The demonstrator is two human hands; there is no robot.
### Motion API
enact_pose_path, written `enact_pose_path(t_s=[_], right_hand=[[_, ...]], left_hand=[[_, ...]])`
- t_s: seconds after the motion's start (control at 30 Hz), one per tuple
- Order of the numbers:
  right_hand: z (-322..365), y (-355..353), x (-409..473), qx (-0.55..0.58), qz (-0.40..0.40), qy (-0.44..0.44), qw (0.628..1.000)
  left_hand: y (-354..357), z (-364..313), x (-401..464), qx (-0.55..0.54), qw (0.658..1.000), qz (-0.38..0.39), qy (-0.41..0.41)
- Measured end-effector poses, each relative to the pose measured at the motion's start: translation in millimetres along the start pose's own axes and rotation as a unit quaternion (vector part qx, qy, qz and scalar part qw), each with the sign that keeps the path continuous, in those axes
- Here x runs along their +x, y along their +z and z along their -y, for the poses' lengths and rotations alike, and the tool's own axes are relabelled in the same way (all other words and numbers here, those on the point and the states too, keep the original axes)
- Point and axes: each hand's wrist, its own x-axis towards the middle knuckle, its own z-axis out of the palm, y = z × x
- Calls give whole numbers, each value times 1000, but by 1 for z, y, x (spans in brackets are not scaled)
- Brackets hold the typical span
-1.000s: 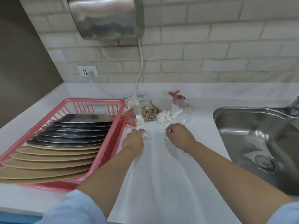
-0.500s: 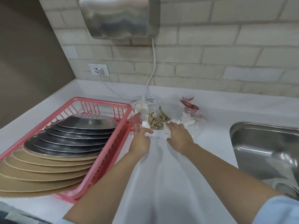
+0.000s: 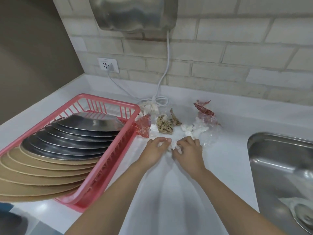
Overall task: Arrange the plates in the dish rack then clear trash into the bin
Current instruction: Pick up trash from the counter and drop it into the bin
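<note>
Your left hand [image 3: 155, 150] and right hand [image 3: 189, 152] have closed together, both pinching one white tissue wad [image 3: 173, 146], bunching it for binning.

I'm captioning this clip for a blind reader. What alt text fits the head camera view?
Two bare hands, the left hand and the right hand, gather crumpled white tissue on a white counter, with more scraps of trash just beyond. A pink dish rack full of plates stands at left, a steel sink at right.
</note>
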Motion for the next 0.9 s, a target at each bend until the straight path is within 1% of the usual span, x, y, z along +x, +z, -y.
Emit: enact_pose_path(t_s=[0.07, 0.1, 0.13, 0.2, 0.23, 0.3, 0.37, 0.4, 0.5, 0.57, 0.6, 0.67, 0.7, 0.77, 0.83, 0.9], right_hand=[[8, -2, -2, 77, 3, 8, 997], [12, -3, -3, 133, 16, 27, 991], [19, -7, -6, 198, 29, 54, 978], [31, -14, -11, 315, 54, 109, 941], [35, -16, -14, 354, 66, 115, 926], [40, -18, -18, 384, 101, 81, 914], [40, -19, -20, 367, 128, 32, 921], [40, -20, -19, 360, 131, 25, 923], [34, -21, -15, 344, 123, 66, 929], [33, -21, -15, 308, 98, 77, 943], [31, -22, -13, 295, 73, 90, 949], [29, -27, -8, 272, 17, 140, 952], [26, -31, -3, 245, -3, 168, 955], [20, -37, 5, 120, 4, 191, 974], [12, -42, 13, -3, 53, 183, 982], [2, -41, 20, -79, 106, 168, 977]], left_hand=[[3, -4, -2, -30, 999, 22, -2], [3, -8, -3, -47, 999, 18, -6], [4, -7, -2, -55, 998, 5, -16], [3, -11, -2, -66, 998, -13, -20], [2, -13, -4, -71, 997, -15, -19], [-1, -16, -7, -82, 996, -10, -20], [-4, -19, -12, -79, 996, 0, -29], [-6, -19, -14, -75, 997, 6, -35], [-12, -20, -23, -73, 996, 29, -52], [-14, -19, -29, -72, 996, 17, -59], [-15, -17, -31, -74, 995, 4, -61], [-17, -17, -37, -88, 993, -24, -68], [-18, -16, -39, -95, 993, -34, -67], [-20, -12, -44, -87, 993, -55, -58], [-23, -8, -48, -80, 993, -75, -44], [-24, -6, -50, -84, 992, -88, -38]])
